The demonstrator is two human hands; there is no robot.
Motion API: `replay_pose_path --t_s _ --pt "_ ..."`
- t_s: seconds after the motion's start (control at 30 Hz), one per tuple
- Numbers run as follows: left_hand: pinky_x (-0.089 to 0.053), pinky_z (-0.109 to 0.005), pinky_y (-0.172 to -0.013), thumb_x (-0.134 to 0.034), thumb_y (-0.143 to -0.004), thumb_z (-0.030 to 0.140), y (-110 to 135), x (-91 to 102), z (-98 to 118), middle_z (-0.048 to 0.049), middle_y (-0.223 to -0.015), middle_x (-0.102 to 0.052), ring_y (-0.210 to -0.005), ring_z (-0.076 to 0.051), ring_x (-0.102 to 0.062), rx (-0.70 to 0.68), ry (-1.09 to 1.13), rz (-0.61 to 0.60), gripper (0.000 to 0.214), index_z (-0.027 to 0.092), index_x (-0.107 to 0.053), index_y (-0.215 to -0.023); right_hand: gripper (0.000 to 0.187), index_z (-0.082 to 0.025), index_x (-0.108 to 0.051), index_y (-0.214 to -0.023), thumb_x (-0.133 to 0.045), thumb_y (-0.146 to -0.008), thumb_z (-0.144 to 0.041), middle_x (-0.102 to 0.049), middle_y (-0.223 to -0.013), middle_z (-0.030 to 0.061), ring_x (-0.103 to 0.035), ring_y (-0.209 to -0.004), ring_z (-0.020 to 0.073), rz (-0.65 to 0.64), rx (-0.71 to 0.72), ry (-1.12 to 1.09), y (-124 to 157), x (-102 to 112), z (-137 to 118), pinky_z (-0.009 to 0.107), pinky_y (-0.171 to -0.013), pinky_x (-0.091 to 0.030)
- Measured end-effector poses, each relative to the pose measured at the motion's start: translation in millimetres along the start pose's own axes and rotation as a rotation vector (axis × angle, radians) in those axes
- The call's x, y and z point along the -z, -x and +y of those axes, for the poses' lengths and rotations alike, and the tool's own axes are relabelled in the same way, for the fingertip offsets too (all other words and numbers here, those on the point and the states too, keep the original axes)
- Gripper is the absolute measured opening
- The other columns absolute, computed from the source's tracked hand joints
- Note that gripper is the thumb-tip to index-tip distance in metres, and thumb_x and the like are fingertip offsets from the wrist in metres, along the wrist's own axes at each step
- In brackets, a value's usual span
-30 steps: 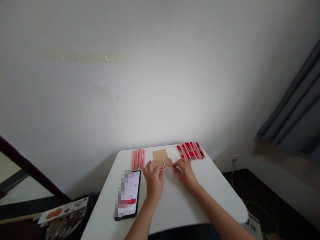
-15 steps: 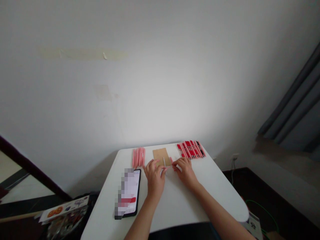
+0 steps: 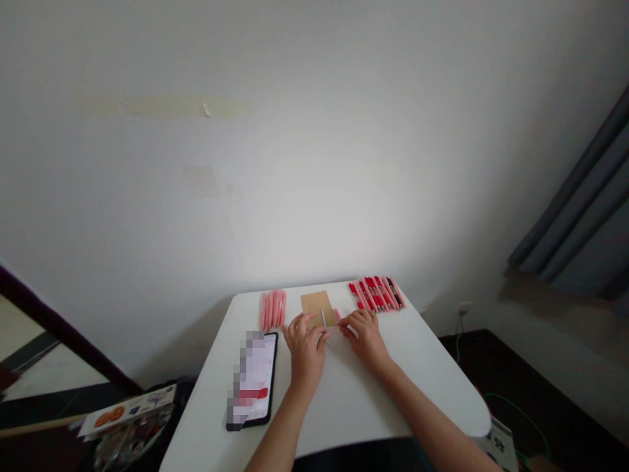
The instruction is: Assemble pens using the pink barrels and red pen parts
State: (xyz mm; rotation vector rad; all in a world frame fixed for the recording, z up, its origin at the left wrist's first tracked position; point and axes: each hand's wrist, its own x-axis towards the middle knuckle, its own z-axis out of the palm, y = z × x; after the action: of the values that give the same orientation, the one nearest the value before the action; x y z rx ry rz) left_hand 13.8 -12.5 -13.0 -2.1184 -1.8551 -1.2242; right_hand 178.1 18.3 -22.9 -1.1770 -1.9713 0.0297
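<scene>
My left hand (image 3: 305, 347) and my right hand (image 3: 362, 335) meet over the middle of a white table (image 3: 354, 400). Both pinch a thin pink pen part (image 3: 332, 331) stretched between their fingertips. A thin white refill (image 3: 323, 318) lies just beyond the fingers, over a small brown card (image 3: 314, 304). Several pale pink pen barrels (image 3: 272, 309) lie in a row at the far left. A row of several red and pink pens (image 3: 377, 294) lies at the far right.
A black phone (image 3: 253, 385) with its screen lit lies on the table left of my left hand. A printed packet (image 3: 125, 410) sits low beyond the table's left edge. A white wall stands behind, and a grey curtain (image 3: 580, 216) hangs at the right.
My fingertips have drawn a little closer on the pink part and turned it to lie more across. The view has shifted slightly.
</scene>
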Motion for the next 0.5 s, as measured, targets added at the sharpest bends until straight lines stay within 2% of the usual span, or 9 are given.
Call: replay_pose_path --t_s 0.3,0.5 --pt "-0.026 -0.061 -0.107 -0.056 -0.083 0.029 0.3 2.2 1.4 -0.0058 -0.121 -0.057 -0.122 -0.027 -0.043 0.003 -0.011 -0.033 0.016 0.026 -0.071 -0.077 0.008 -0.028 -0.070 -0.086 -0.062 -0.087 -0.026 -0.067 -0.083 0.0004 -0.054 -0.090 0.0190 -0.021 0.023 -0.010 0.3 0.1 -1.3 0.042 -0.097 -0.029" --pt "-0.023 -0.062 -0.107 -0.060 -0.080 0.028 1.3 -0.8 1.3 -0.0059 -0.120 -0.058 -0.120 -0.027 -0.044 0.020 -0.012 -0.038 0.011 0.026 -0.070 -0.077 0.007 -0.029 -0.071 -0.085 -0.067 -0.083 -0.023 -0.069 -0.081 -0.0008 -0.055 -0.090 0.0179 -0.052 0.030 -0.051 1.0 -1.8 -3.4 0.040 -0.096 -0.029"
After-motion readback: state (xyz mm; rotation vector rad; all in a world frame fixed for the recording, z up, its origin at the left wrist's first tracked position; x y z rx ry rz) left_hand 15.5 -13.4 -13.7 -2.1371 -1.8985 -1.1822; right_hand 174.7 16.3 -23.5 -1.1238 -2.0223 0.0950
